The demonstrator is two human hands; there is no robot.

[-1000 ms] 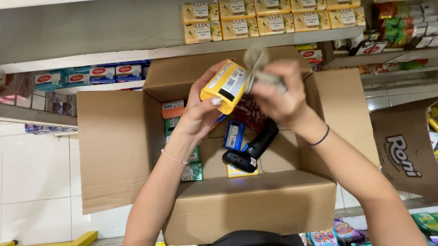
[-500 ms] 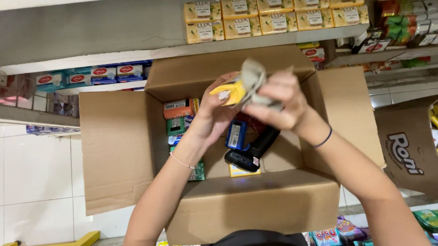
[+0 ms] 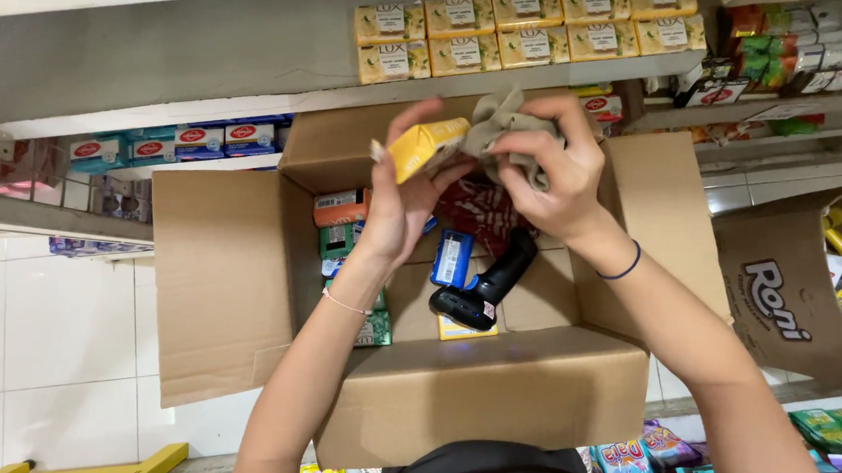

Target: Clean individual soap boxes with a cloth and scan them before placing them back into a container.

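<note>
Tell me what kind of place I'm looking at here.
Most likely a small shop or its stockroom. Shelves hold rows of boxed soap bars, and an open cardboard box of mixed packaged goods sits below. The left hand holds a yellow pack while the right hand presses a cloth to it.

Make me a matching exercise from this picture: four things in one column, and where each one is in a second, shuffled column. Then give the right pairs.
Things:
1. yellow box
2. grey cloth
3. black handheld scanner
4. row of yellow soap boxes

Places:
A. lying inside the open cardboard box
B. lined up on the shelf above the cardboard box
C. in the grip of the left hand
D. bunched in the right hand, pressed against the small box

Pairs: 1-C, 2-D, 3-A, 4-B
</note>
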